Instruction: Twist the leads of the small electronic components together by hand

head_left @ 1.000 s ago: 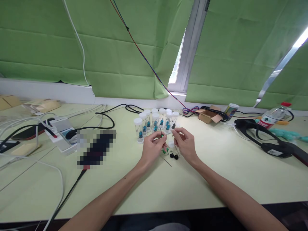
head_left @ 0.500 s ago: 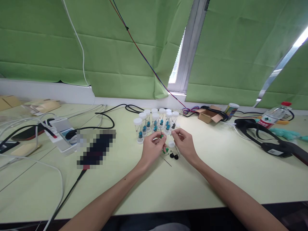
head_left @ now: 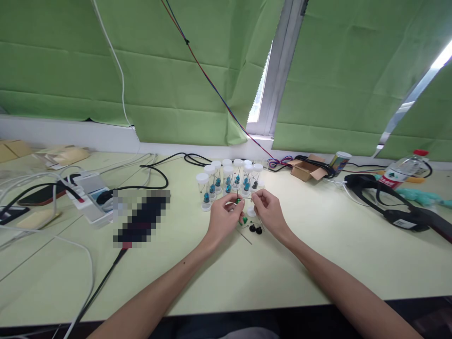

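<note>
The left hand [head_left: 225, 216] has its thumb and fingers clamped on a green part [head_left: 238, 201], raised above the table [head_left: 197, 292] in front of the capped tubes [head_left: 203, 190]. The right hand [head_left: 271, 211] is near it, thumb and fingertips together; anything between them is too small to tell. Black discs [head_left: 259, 230] and a thin rod [head_left: 246, 238] lie below.
</note>
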`<state>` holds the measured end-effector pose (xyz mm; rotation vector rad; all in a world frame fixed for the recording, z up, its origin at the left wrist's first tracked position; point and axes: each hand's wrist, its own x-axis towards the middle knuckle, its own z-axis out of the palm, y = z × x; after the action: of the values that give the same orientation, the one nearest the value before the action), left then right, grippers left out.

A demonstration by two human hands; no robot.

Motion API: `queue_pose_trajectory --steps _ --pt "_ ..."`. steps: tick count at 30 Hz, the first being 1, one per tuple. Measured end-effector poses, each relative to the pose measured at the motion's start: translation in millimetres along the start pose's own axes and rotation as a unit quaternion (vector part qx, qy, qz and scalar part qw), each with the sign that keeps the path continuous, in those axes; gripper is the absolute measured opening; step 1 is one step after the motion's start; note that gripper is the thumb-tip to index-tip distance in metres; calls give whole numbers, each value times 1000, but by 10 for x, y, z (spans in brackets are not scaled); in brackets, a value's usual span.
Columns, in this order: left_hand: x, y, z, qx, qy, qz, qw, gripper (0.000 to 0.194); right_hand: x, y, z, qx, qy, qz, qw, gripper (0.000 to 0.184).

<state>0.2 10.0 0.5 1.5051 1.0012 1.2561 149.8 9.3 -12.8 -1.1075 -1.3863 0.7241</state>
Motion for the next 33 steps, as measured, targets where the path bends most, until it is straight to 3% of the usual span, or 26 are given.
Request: queue_pose_trajectory --steps 12,25,33 --pt "1 5 11 -19 14 5 1000 19 -8 -26 22 18 2 -1 1000 31" --pt "13 -13 -14 -94 20 -32 995 22 31 -58 -10 178 -52 67 980 27" --pt "33 -38 -16 -113 30 -45 992 24 11 -47 2 125 -43 9 991 32"
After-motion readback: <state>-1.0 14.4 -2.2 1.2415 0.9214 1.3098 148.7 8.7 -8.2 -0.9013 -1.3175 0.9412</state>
